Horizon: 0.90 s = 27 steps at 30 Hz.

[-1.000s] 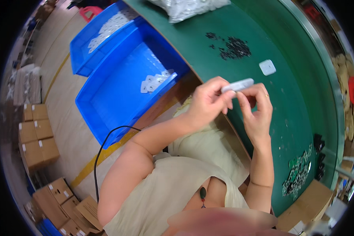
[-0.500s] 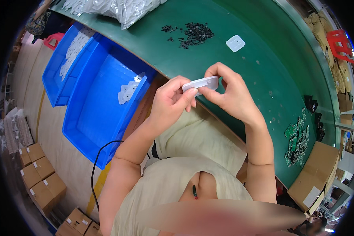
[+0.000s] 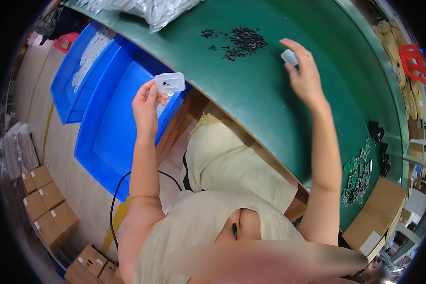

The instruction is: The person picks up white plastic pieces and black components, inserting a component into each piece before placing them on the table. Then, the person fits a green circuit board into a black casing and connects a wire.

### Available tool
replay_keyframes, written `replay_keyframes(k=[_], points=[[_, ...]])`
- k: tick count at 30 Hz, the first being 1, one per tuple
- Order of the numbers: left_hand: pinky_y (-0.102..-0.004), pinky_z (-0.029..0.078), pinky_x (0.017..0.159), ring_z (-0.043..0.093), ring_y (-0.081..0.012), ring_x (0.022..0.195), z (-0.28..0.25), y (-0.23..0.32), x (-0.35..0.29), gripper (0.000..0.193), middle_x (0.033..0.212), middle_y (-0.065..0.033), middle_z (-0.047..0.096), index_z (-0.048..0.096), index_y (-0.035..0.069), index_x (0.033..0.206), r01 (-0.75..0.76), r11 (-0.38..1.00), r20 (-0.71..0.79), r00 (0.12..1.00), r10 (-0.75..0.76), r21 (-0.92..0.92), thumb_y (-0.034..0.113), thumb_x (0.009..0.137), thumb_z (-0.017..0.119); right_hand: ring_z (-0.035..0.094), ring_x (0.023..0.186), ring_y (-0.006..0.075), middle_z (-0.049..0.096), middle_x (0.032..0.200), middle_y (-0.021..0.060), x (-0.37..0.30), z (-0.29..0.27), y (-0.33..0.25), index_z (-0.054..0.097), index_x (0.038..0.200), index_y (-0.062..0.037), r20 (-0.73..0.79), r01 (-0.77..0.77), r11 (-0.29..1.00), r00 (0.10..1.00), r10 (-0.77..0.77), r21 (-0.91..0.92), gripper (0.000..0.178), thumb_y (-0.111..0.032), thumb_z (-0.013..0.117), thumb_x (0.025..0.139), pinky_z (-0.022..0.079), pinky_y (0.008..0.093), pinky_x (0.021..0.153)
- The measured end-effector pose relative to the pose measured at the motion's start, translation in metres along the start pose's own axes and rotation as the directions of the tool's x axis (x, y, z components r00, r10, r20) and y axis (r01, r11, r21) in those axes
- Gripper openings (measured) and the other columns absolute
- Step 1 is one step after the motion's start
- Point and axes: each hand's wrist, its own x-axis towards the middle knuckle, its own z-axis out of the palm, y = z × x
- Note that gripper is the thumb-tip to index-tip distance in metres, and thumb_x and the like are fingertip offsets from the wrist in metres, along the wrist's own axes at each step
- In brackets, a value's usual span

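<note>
My left hand (image 3: 147, 100) is closed on the edge of a white plastic cover (image 3: 175, 83), rectangular with rounded corners and a small black part at its middle. It holds the cover above the right-hand edge of the near blue bin (image 3: 110, 137). On the green table, my right hand (image 3: 304, 71) has its thumb and fingers apart at a second white cover (image 3: 288, 57), which the hand partly hides. Left of that hand lies a pile of small black parts (image 3: 245, 43). More white covers (image 3: 161, 110) lie in the near bin, partly behind my left hand.
Another blue bin (image 3: 64, 102) holds many white pieces. A clear plastic bag (image 3: 151, 14) lies at the table's far left. To the right are green circuit boards (image 3: 357, 175), black parts (image 3: 385, 158) and an open cardboard box (image 3: 376, 213). A black cable (image 3: 112, 203) hangs by the near bin.
My hands have parted. The left has carried the white cover left to the near bin, its flat side now showing. The right has let go and reached forward to the other cover.
</note>
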Motion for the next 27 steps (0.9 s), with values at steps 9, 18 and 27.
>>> replay_keyframes(k=[9, 18, 27], points=[[-0.028, 0.043, 0.04, 0.055, -0.0154, 0.042, -0.093, -0.172, 0.066, 0.018, 0.061, -0.0111, 0.061, 0.063, -0.001, 0.082, 0.4, 0.811, -0.306, 0.908, -0.286, 0.427, 0.01, 0.081, 0.048, 0.053, 0.082, 0.0251, 0.057, 0.092, 0.008, 0.008, -0.018, 0.038, 0.054, 0.097, -0.006, 0.331, -0.007, 0.963, 0.938, 0.099, -0.269, 0.038, -0.014, 0.071, 0.064, 0.044, 0.0349, 0.072], [-0.0389, 0.047, 0.071, 0.061, -0.0299, 0.082, -0.137, -0.222, 0.061, 0.022, 0.087, -0.0205, 0.061, 0.061, 0.0, 0.082, 0.455, 0.33, -0.358, 0.879, -0.316, 0.827, 0.02, 0.08, 0.051, 0.046, 0.062, 0.006, 0.053, 0.071, -0.0006, -0.02, -0.007, 0.006, 0.053, 0.083, -0.0019, 0.362, -0.561, 0.778, 0.813, 0.455, 0.282, 0.015, -0.011, 0.064, 0.078, 0.039, 0.0192, 0.054], [-0.028, 0.042, 0.057, 0.048, -0.0174, 0.064, 0.026, -0.013, -0.018, 0.026, 0.081, -0.0083, 0.049, 0.051, 0.004, 0.105, -0.481, 0.661, 0.061, 0.831, 0.552, 0.576, 0.01, 0.081, 0.057, 0.051, 0.08, 0.0109, 0.057, 0.084, 0.0029, -0.017, -0.001, -0.07, 0.06, 0.082, -0.0063, 0.164, -0.172, 0.951, 0.977, 0.133, 0.258, 0.008, -0.01, 0.062, 0.076, 0.04, 0.023, 0.065]])
